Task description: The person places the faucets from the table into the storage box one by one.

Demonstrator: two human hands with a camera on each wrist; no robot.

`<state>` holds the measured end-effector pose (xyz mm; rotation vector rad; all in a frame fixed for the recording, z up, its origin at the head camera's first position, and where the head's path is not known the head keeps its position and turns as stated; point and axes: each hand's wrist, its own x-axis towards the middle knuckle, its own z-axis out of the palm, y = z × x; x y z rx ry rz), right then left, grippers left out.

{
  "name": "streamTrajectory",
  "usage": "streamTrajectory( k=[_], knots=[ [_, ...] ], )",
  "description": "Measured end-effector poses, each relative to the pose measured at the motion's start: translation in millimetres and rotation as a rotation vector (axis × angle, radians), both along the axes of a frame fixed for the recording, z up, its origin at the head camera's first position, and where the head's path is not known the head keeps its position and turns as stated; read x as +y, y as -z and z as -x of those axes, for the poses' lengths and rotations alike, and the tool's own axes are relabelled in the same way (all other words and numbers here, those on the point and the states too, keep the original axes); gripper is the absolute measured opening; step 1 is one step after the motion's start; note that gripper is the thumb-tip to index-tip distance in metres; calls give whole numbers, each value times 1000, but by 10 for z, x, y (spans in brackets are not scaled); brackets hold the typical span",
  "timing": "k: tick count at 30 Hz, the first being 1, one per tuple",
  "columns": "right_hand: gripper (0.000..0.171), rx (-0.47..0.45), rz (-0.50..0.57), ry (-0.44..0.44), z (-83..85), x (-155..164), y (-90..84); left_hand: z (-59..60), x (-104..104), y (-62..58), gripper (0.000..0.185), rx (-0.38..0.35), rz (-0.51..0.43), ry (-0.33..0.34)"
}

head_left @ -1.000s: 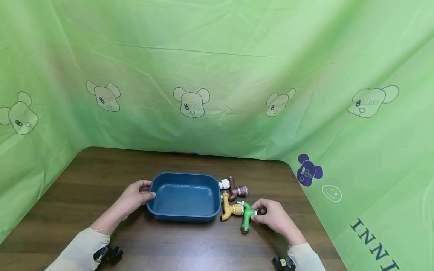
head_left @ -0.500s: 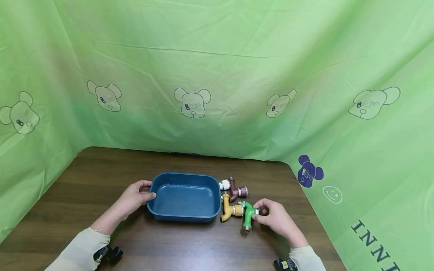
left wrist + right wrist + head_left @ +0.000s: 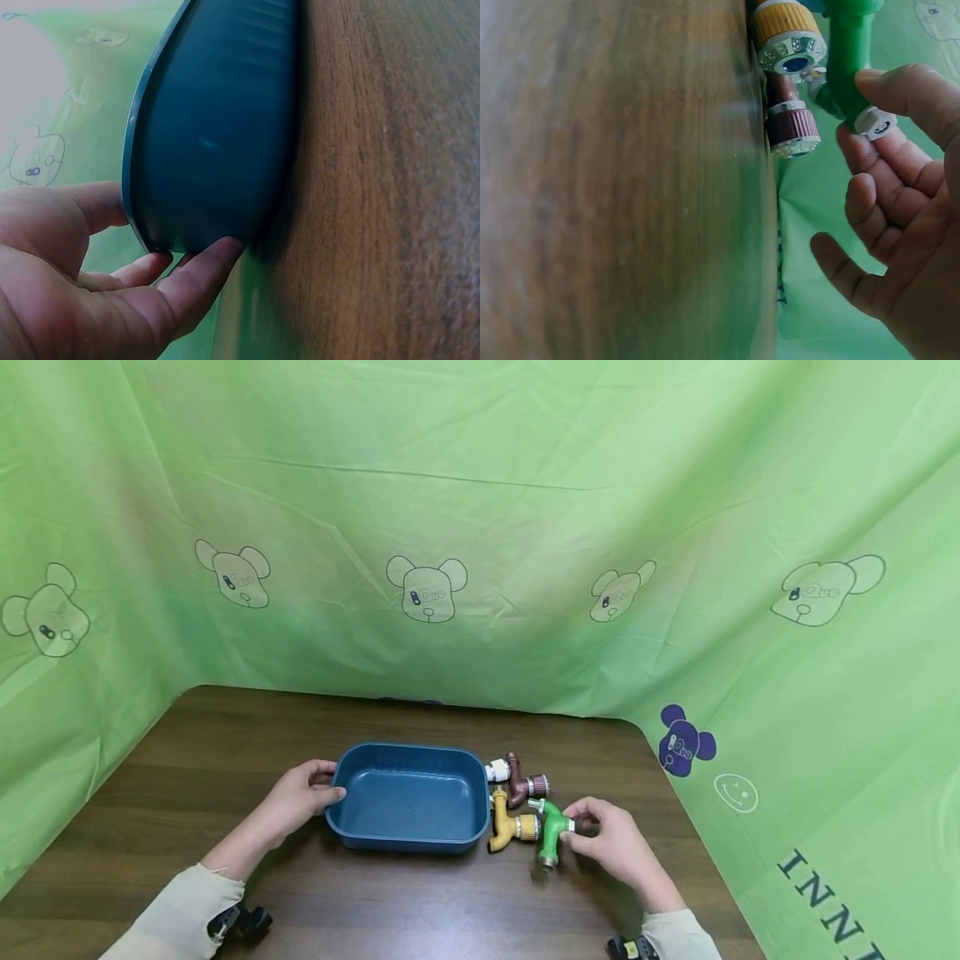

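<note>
My left hand [image 3: 298, 797] grips the left end of a blue plastic basin [image 3: 408, 842], thumb over the rim. The left wrist view shows fingertips against the basin's side [image 3: 217, 127]. With thumb and fingers, my right hand [image 3: 611, 843] pinches a green tap [image 3: 553, 837] by its capped end, spout pointing down. In the right wrist view this green tap [image 3: 849, 60] hangs above the table. Left of it lie a yellow tap [image 3: 501, 818] and a maroon tap [image 3: 517, 783], close to the basin's right side. A white piece [image 3: 497, 769] shows between basin and maroon tap.
The brown wooden table [image 3: 390, 910] extends around the basin. A green curtain [image 3: 480, 652] with printed bear heads hangs behind the table and along its sides. Small black devices are strapped at the left wrist [image 3: 238, 922] and right wrist [image 3: 632, 947].
The green tap has risen a little and shifted right, away from the yellow tap, in my right hand. My left hand and the basin have stayed in place.
</note>
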<state>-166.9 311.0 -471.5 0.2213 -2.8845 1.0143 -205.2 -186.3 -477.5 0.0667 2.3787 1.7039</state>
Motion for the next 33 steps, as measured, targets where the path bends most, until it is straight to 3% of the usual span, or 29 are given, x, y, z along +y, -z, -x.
streamTrajectory(
  k=[13,25,33],
  knots=[
    [29,106,76,-9,-5,-53,-122,3,4,-2,54,-7,1,-6],
    [31,222,42,-33,47,-140,-335,5,19,-13,53,-6,-9,-13],
    [30,244,61,-49,117,-238,-426,-6,22,-11,53,-11,0,-20]
  ],
)
